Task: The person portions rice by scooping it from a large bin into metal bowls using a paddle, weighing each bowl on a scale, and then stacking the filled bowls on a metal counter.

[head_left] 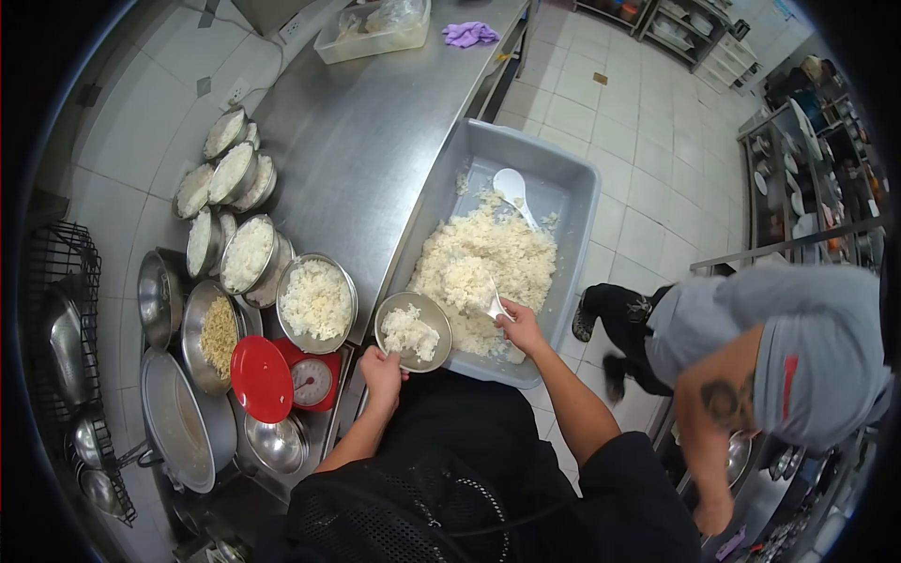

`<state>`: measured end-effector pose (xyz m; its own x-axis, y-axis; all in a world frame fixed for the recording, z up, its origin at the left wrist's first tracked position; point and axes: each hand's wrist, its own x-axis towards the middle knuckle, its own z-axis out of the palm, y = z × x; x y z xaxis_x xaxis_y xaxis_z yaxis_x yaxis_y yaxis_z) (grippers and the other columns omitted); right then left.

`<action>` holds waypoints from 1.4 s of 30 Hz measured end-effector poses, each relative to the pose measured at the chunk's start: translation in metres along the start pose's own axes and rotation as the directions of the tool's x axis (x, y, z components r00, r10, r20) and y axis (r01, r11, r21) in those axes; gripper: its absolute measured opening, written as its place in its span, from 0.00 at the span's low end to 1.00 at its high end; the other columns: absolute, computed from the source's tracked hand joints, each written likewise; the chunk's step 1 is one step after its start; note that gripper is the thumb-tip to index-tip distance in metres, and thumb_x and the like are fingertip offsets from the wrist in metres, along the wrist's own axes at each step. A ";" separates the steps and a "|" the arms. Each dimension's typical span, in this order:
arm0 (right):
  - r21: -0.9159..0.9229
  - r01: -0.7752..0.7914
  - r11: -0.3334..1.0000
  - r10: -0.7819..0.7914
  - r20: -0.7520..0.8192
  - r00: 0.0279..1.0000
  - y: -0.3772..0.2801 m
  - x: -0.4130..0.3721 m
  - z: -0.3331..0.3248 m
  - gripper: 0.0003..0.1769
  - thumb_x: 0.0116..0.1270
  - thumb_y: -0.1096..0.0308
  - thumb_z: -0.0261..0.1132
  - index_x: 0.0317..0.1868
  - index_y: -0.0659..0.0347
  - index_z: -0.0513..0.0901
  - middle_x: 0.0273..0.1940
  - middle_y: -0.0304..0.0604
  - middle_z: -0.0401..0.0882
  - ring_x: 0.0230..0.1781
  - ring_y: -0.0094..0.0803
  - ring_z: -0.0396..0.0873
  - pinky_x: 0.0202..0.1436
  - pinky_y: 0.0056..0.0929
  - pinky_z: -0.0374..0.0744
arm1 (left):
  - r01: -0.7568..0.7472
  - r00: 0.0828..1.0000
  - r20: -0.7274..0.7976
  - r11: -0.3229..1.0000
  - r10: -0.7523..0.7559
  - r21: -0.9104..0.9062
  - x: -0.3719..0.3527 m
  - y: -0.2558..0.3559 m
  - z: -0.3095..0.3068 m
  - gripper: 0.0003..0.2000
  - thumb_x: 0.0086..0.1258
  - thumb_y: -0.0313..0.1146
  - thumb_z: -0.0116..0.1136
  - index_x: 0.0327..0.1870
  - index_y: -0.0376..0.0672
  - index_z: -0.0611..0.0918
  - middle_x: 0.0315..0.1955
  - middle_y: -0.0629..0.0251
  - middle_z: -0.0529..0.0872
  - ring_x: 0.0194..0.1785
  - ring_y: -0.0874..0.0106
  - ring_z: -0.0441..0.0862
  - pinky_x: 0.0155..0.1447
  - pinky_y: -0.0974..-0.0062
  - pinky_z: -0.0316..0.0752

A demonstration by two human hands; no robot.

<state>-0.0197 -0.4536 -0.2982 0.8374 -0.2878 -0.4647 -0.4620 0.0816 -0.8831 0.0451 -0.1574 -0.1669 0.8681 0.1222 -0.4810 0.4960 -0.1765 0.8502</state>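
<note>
My left hand (382,375) grips the near rim of a small metal bowl (444,353) that is partly filled with white rice (409,333). In my right hand (519,326) is a white rice paddle (495,303), its blade loaded with rice and held over the heap. That heap of cooked rice (526,263) spreads across a big grey plastic tub (574,202). A second white paddle (511,186) lies at the tub's far end, its handle reaching toward the rice. The bowl is close beside the tub's left wall.
A rice-filled bowl (319,298) stands near a red kitchen scale (311,380). Several stacked bowls of rice (248,255) line the steel table (361,122). A clear bin (375,33) and purple cloth (469,35) lie farther back. A co-worker (751,347) bends at the right.
</note>
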 end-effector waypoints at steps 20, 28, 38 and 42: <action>-0.669 0.215 0.712 -0.206 0.094 0.974 -0.115 -0.159 0.029 0.39 0.59 0.78 0.60 0.75 0.61 0.69 0.54 0.58 0.75 0.51 0.59 0.80 0.54 0.52 0.80 | 0.024 0.980 0.197 0.999 -0.028 0.022 0.044 -0.036 0.102 0.06 0.64 0.21 0.55 0.32 0.38 0.70 0.22 0.60 0.79 0.15 0.70 0.76 0.17 0.74 0.72; -0.708 0.149 0.690 -0.125 0.086 0.988 -0.134 -0.171 0.034 0.38 0.60 0.77 0.59 0.74 0.54 0.71 0.56 0.54 0.78 0.52 0.57 0.82 0.54 0.53 0.80 | -0.019 0.974 0.224 1.000 0.024 -0.024 0.043 -0.031 0.115 0.04 0.63 0.21 0.54 0.33 0.37 0.72 0.24 0.59 0.81 0.15 0.70 0.76 0.17 0.74 0.71; -0.792 -0.163 0.588 -0.081 -0.258 0.963 -0.092 -0.072 -0.060 0.25 0.65 0.72 0.61 0.63 0.61 0.74 0.48 0.54 0.85 0.44 0.55 0.87 0.47 0.51 0.83 | 0.113 0.979 0.181 0.990 -0.095 -0.089 0.043 -0.033 0.045 0.06 0.60 0.20 0.55 0.38 0.37 0.76 0.29 0.58 0.82 0.20 0.68 0.78 0.20 0.73 0.71; -0.839 -0.282 0.465 -0.079 -0.357 0.931 -0.039 -0.003 -0.055 0.22 0.67 0.71 0.60 0.61 0.64 0.77 0.48 0.54 0.86 0.41 0.49 0.89 0.42 0.48 0.86 | 0.140 0.977 0.181 0.978 -0.112 -0.151 0.032 -0.026 0.012 0.09 0.60 0.20 0.54 0.41 0.36 0.78 0.31 0.59 0.84 0.20 0.70 0.77 0.20 0.76 0.70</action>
<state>-0.0198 -0.5087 -0.2587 0.7117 -0.6151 -0.3394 -0.6963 -0.6816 -0.2249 0.0605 -0.1605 -0.2073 0.7962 -0.0377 -0.6039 0.6041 -0.0077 0.7969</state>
